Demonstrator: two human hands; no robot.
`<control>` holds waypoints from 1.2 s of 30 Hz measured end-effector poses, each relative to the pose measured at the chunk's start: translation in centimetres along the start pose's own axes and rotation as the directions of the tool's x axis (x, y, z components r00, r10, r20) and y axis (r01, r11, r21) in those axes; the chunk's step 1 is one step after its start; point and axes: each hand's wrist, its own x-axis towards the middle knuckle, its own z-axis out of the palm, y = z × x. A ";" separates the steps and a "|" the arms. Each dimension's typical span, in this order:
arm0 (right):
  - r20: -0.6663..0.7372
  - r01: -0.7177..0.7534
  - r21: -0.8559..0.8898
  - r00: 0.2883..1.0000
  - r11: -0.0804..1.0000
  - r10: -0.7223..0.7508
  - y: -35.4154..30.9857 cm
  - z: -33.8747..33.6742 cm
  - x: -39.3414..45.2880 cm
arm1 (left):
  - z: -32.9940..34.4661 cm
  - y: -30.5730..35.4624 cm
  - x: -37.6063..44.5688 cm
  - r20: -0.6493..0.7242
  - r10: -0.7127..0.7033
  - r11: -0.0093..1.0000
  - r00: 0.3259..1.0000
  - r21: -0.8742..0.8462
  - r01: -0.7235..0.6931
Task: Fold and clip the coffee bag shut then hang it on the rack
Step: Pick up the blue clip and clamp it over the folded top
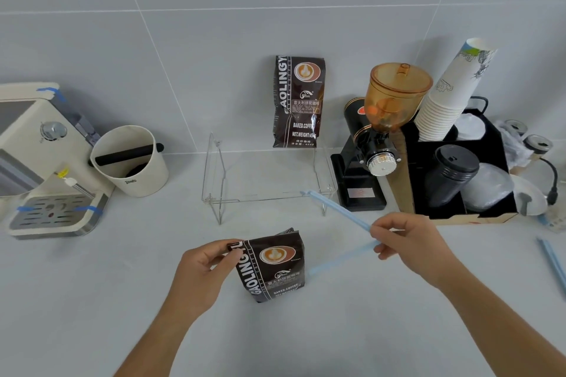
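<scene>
Coffee bag and bag clip in hand, grey desk (92, 300).

Left hand (199, 272): pinch grip on the top left corner of an upright dark coffee bag (274, 266) standing on the desk. Right hand (410, 242): fingertips closed on a pale blue bag clip (337, 208), opened into a V, one leg toward the clear rack (266, 176), the other toward the bag. Second coffee bag (298, 101) behind the rack, against the wall. Left: espresso machine (39, 162), cream knock box (130, 161). Right: grinder (376, 138), stacked paper cups (450, 92), black organiser (459, 174).
</scene>
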 end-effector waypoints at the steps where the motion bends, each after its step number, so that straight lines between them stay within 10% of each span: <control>1: 0.014 0.023 0.028 1.000 0.999 -0.023 -0.7 0.2 -0.1 | 0.1 0.0 0.0 0.005 0.002 1.000 1.000 0.005 -0.002; 36: 0.440 0.039 0.132 0.893 0.991 -0.094 -4.3 8.5 0.6 | 3.2 -0.9 -0.7 -0.274 -0.066 0.980 0.960 -0.199 0.010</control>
